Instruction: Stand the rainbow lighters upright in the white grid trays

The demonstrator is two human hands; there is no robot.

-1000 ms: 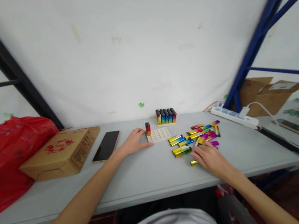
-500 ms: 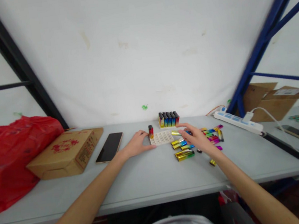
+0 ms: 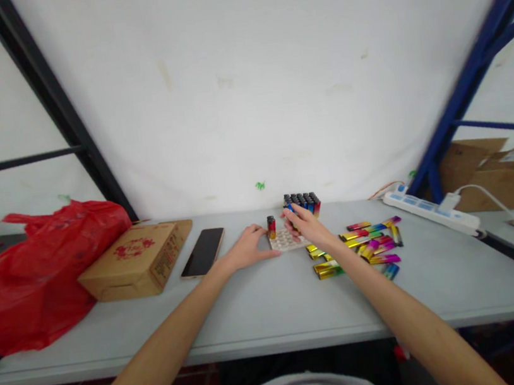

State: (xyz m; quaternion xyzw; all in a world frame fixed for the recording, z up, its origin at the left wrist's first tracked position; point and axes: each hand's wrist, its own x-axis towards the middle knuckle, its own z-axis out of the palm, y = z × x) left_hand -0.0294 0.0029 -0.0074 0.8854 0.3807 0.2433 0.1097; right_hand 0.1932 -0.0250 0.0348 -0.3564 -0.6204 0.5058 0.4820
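Holding a lighter point(image 3: 289, 208) pinched between thumb and fingers of the right grip point(image 3: 308, 223), over the right part of the pitted white tray point(image 3: 283, 240) on the tabletop point(image 3: 236, 313). With the left grip point(image 3: 249, 246) spread at the tray's left side, thumb parted from fingers, apparently clasping nothing; impossible to say whether touching the edge.

Likely to feel light and stiff, with a smooth, glossy body apt to slide or turn under the fingertips. Probably not brittle in ordinary handling. Best taken around the middle of the body, thumb opposing fingers, clear of the top. Perhaps prone to tipping on so narrow a base.

Blue at the upper end, mostly hidden by fingers lower down. Similar in finish to the loose lighters point(image 3: 356, 235) lying to the right, metallic yellow, green, blue, red and magenta. Comparable also to the upright lighter point(image 3: 271, 228) at the tray's back left corner, black-topped, red and yellow, and to the black-topped rows point(image 3: 303, 199) behind the right grip.
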